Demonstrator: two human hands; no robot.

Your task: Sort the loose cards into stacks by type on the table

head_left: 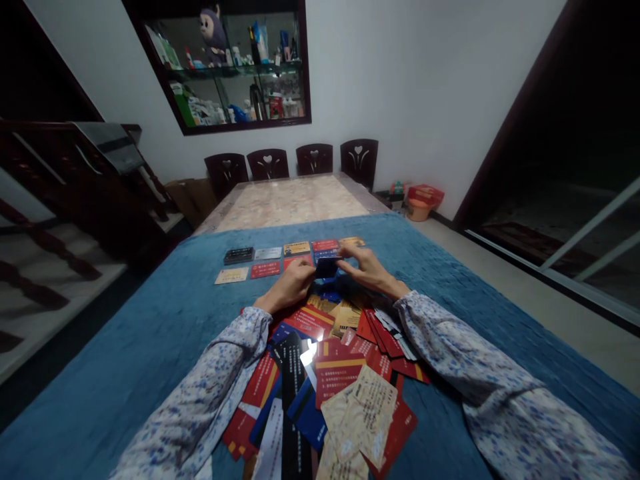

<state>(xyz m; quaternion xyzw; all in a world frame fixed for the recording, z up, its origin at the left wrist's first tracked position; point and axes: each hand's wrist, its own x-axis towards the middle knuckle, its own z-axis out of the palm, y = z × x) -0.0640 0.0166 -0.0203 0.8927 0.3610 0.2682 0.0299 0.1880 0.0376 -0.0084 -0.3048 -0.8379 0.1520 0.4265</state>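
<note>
Between both hands a dark blue card [327,267] is held up above the far end of a loose pile. My left hand [293,285] pinches its left side, and my right hand [367,269] has thumb and fingers closed on its right side. Whether it is one card or several is unclear. Beneath and nearer to me spreads the mixed pile, with red cards [340,373], beige cards [367,410], a black strip of cards [293,400] and blue cards [307,413]. Beyond the hands lie two rows, including a black stack [239,255], a silver card [268,253], a beige card [231,275] and a red card [265,269].
A blue cloth [150,340] covers the near part of the long table, whose marbled top [300,197] shows beyond. Several dark chairs [314,160] stand at its far end. An orange bucket [419,209] sits on the floor to the right; a stair railing [45,160] is at left.
</note>
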